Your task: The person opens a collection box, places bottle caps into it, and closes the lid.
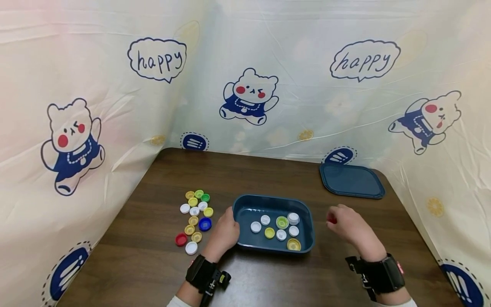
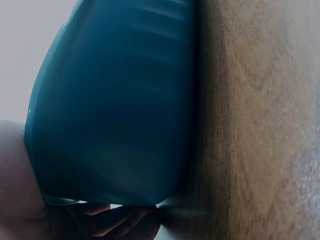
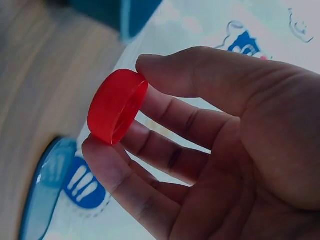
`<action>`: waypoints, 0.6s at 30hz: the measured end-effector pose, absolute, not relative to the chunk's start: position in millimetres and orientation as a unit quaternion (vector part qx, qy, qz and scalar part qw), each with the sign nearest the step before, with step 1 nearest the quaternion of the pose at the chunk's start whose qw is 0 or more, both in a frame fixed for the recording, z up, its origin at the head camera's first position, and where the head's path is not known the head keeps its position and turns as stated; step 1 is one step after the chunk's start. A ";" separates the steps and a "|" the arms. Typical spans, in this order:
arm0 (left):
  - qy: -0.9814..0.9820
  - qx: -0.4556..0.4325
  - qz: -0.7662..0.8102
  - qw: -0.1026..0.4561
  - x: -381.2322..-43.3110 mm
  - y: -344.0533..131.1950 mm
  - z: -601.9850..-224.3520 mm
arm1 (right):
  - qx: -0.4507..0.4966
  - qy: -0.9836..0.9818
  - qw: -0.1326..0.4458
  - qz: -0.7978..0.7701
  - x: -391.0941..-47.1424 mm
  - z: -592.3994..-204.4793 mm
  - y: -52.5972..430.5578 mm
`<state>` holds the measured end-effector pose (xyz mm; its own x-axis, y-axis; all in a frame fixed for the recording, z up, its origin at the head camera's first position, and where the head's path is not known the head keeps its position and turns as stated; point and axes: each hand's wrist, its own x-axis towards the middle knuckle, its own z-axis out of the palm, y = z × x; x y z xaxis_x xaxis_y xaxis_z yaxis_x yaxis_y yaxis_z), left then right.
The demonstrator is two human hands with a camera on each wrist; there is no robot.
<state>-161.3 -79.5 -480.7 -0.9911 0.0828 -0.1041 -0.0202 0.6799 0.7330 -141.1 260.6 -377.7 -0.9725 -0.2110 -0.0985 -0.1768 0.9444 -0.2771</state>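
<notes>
My left hand (image 1: 224, 232) grips the left end of a dark blue plastic container (image 1: 261, 247), its fingers wrapped against the end wall. That wall fills much of the left wrist view, where the container (image 2: 115, 100) stands on the wood. To the right of the container and raised, my right hand (image 1: 350, 228) pinches a red bottle cap (image 3: 115, 107) between thumb and fingertips. In the head view only a sliver of the red cap shows. Inside the container lie several caps, among them a green cap (image 1: 282, 222), a yellow cap (image 1: 270, 233) and white caps (image 1: 255, 227).
Left of the container lie several loose caps, including a blue cap (image 1: 205, 224), a red cap (image 1: 181, 239) and a white cap (image 1: 191, 248). A dark blue lid (image 1: 352, 181) rests at the table's back right. Printed cloth (image 1: 299, 102) hangs around the brown table (image 1: 153, 264).
</notes>
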 end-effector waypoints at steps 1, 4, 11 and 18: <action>0.914 0.018 0.399 0.064 -161.3 -79.6 -481.0 | -0.104 0.983 0.062 -0.135 -143.0 -376.6 256.0; 0.915 0.018 0.398 0.063 -161.3 -79.9 -481.5 | -0.118 0.981 0.063 -0.141 -147.6 -372.8 242.7; 0.915 0.019 0.399 0.063 -161.0 -79.8 -481.4 | -0.140 0.975 0.075 -0.153 -153.6 -366.4 217.5; 0.914 0.019 0.401 0.063 -161.2 -80.0 -480.9 | -0.148 0.974 0.088 -0.150 -157.0 -363.0 197.4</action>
<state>-161.2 -80.0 -480.9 -0.9913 0.0853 -0.1001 -0.0158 0.6783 0.7346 -157.0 197.4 -363.0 -0.9406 -0.3151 -0.1264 -0.2624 0.9110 -0.3182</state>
